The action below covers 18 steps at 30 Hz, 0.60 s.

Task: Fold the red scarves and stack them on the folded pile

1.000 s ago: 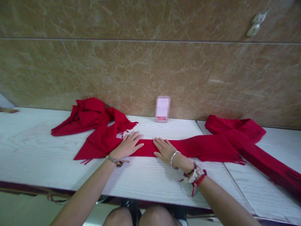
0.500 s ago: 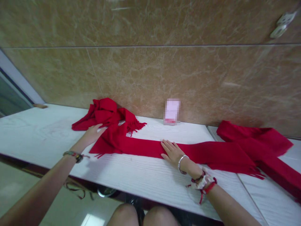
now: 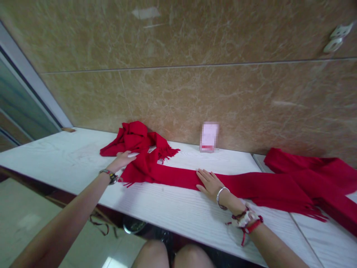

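A long red scarf (image 3: 178,176) with fringed ends lies stretched across the white tabletop. My right hand (image 3: 210,184) rests flat on its middle, fingers spread. At the scarf's left part, my left hand (image 3: 125,160) touches the folded cloth with its fingers stretched out; the fingertips are partly hard to make out. Just beyond that hand, a crumpled red scarf heap (image 3: 133,138) with fringe sits by the wall. More red fabric (image 3: 315,167) lies looped at the right, running off the view's edge. Whether these are separate scarves I cannot tell.
Behind the white table (image 3: 167,212) rises a brown marble-patterned wall (image 3: 178,100). A small blurred pink-white upright object (image 3: 209,137) leans there. A socket (image 3: 337,37) is fixed at the upper right. My knees (image 3: 153,255) are under the table's front edge.
The view has swung slightly left, so everything sits farther right and a bit lower. Both hands keep nearly the same places on the scarf.
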Motion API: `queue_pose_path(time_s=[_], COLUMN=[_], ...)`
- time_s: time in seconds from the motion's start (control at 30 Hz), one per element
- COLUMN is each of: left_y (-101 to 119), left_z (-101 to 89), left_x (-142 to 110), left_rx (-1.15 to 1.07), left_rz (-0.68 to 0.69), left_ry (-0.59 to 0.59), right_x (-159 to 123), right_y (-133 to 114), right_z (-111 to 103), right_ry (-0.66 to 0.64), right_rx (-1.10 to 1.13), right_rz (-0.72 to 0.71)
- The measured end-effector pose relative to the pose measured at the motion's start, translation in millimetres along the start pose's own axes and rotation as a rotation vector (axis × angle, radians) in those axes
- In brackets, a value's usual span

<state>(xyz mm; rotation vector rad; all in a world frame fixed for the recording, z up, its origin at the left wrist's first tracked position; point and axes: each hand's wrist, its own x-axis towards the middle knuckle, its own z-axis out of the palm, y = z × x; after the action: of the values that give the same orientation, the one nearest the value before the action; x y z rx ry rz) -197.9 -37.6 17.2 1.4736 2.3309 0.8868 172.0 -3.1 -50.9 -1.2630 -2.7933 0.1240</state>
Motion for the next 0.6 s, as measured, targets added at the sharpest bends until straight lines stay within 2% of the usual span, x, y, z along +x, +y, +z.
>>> queue_pose_path(time_s=[0.1,0.17,0.23,0.3,0.43,0.47,0.5,0.57,0.6], left_y=[-6.9,0.2,19.3,47.6,99.1,104.5,105.8,96.8,88.2], left_z=[0.9,-0.2,-0.8,1.2,15.4,20.7,26.2,37.6,42.9], left_x=[1.5,0.6,-3.5,-11.5,-27.9,-29.3,-29.2,-25.3,-22.5], left_rx=[-0.151,-0.241,-0.330,-0.375,-0.335,-0.281,-0.218,-0.102,-0.064], left_rz=[-0.094,-0.064,0.022,0.099,0.400,0.438,0.451,0.405,0.345], left_ry=[-0.011,-0.019,-0.050,-0.103,-0.442,-0.424,-0.356,-0.209,-0.187], right_x=[-0.4,-0.7,-1.1,-1.8,-3.9,-4.5,-5.0,-5.7,-6.0], right_y=[-0.2,-1.1,-2.4,-3.8,-5.7,-5.7,-5.4,-4.2,-3.5], right_z=[-0.7,-2.4,-4.5,-7.1,-12.1,-12.7,-12.8,-11.8,-10.9], right_ry=[0.006,-0.002,0.000,0.005,-0.019,-0.022,-0.019,0.001,0.013], right_rx=[-0.006,-0.011,-0.009,-0.002,-0.002,-0.005,-0.006,0.000,0.006], right_rz=[-0.002,-0.003,-0.002,0.001,0.004,0.007,0.010,0.015,0.014])
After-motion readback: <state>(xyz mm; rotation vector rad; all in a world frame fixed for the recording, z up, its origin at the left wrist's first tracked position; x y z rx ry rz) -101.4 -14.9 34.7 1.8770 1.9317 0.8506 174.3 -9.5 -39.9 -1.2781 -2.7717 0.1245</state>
